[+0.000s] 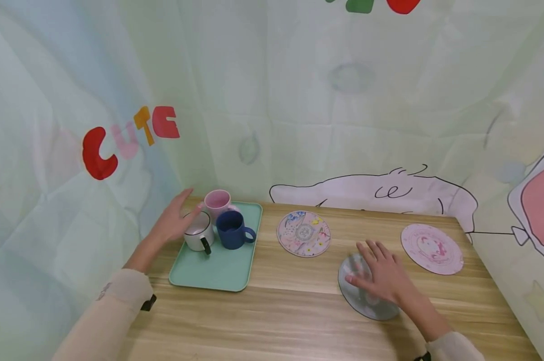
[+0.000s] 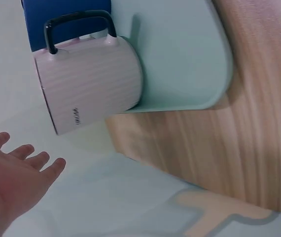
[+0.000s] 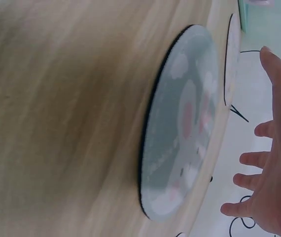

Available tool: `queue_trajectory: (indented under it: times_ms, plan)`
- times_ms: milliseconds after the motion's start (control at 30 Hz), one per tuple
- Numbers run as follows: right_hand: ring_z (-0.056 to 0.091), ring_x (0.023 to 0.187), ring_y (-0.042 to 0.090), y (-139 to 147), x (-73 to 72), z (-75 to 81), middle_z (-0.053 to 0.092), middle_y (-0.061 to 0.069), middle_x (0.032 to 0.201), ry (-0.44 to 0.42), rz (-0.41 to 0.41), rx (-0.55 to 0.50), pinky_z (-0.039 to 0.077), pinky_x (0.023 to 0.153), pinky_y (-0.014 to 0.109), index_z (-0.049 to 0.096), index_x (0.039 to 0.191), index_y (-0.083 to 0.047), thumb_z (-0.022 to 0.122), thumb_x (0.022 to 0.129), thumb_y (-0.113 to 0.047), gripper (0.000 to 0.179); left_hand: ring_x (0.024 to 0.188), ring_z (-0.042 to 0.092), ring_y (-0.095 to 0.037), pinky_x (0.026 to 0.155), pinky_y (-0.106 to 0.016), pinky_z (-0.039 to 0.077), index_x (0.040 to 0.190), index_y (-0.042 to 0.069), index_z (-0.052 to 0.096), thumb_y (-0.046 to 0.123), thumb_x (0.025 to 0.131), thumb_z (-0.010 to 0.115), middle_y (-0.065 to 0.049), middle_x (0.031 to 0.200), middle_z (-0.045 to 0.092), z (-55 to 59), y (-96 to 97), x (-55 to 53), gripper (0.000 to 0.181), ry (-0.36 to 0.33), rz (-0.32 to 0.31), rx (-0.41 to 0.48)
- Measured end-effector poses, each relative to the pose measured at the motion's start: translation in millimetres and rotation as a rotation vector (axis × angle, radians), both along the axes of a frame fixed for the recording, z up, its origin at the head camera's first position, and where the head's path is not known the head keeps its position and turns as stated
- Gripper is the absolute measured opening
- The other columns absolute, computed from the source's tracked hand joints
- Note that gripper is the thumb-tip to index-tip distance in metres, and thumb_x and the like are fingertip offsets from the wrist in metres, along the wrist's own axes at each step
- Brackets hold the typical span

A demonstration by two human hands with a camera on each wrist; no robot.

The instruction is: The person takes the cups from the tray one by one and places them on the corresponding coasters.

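Observation:
My left hand (image 1: 176, 220) hovers beside a white mug (image 1: 198, 235) with a black handle, its fingers spread and apart from it in the left wrist view. That mug stands on a mint-green tray (image 1: 213, 276) together with a pink mug (image 1: 217, 200) and a navy blue mug (image 1: 232, 230). Over on the right, my right hand (image 1: 384, 273) is held above a round grey-green mat (image 3: 180, 133) printed with a pale cartoon figure. Its fingers are extended and hold nothing; the right wrist view shows a gap between hand and mat.
A round floral mat (image 1: 304, 234) lies at the back middle of the wooden table (image 1: 253, 321). Farther right is a round pink mat (image 1: 432, 249). Printed curtains (image 1: 299, 100) hang behind the table and at both sides, close to its edges.

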State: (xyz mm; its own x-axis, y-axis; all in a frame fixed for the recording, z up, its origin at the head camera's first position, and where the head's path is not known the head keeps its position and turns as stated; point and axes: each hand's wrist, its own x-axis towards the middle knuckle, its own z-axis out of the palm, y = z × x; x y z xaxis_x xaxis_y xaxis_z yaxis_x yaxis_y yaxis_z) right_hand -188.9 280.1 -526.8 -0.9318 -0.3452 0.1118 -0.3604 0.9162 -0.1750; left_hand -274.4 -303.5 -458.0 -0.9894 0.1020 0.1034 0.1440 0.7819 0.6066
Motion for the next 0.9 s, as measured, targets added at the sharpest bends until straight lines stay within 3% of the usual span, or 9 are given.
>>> queue_trajectory:
  times_ms: [267, 433, 633, 900]
  plan:
    - [0.035, 0.148, 0.053, 0, 6.4, -12.4, 0.04, 0.026, 0.162, 0.023, -0.019, 0.029, 0.038, 0.104, 0.078, 0.042, 0.162, -0.008, 0.061, 0.089, -0.079, 0.103, 0.155, 0.02, -0.053, 0.12, -0.071, 0.019, 0.171, 0.009, 0.012, 0.063, 0.111, 0.031, -0.026, 0.172, 0.016, -8.8, -17.4, 6.6, 0.083, -0.104, 0.108, 0.17]
    - [0.038, 0.146, 0.054, -1, 11.8, -17.1, 0.041, 0.026, 0.162, 0.037, -0.014, 0.042, 0.041, 0.099, 0.079, 0.043, 0.162, -0.009, 0.062, 0.089, -0.079, 0.103, 0.155, 0.02, -0.052, 0.122, -0.068, 0.019, 0.17, 0.006, 0.011, 0.064, 0.111, 0.026, -0.027, 0.172, 0.017, -17.9, -26.7, 7.4, 0.084, -0.132, 0.109, 0.187]
    - [0.04, 0.145, 0.053, -2, 18.4, -20.2, 0.043, 0.022, 0.162, 0.037, -0.009, 0.06, 0.042, 0.096, 0.08, 0.046, 0.16, -0.01, 0.064, 0.088, -0.079, 0.102, 0.157, 0.01, -0.051, 0.125, -0.065, 0.011, 0.168, -0.001, 0.011, 0.054, 0.114, 0.02, -0.029, 0.172, 0.013, -32.5, -32.7, 10.3, 0.078, -0.131, 0.105, 0.225]
    - [0.042, 0.143, 0.054, -1, 27.7, -25.2, 0.046, 0.022, 0.16, 0.039, -0.009, 0.101, 0.044, 0.093, 0.08, 0.05, 0.159, -0.012, 0.061, 0.087, -0.082, 0.1, 0.158, 0.01, -0.048, 0.126, -0.062, 0.011, 0.167, -0.002, 0.016, 0.043, 0.117, 0.023, -0.026, 0.172, 0.015, -52.9, -29.1, 17.1, 0.068, -0.138, 0.112, 0.268]
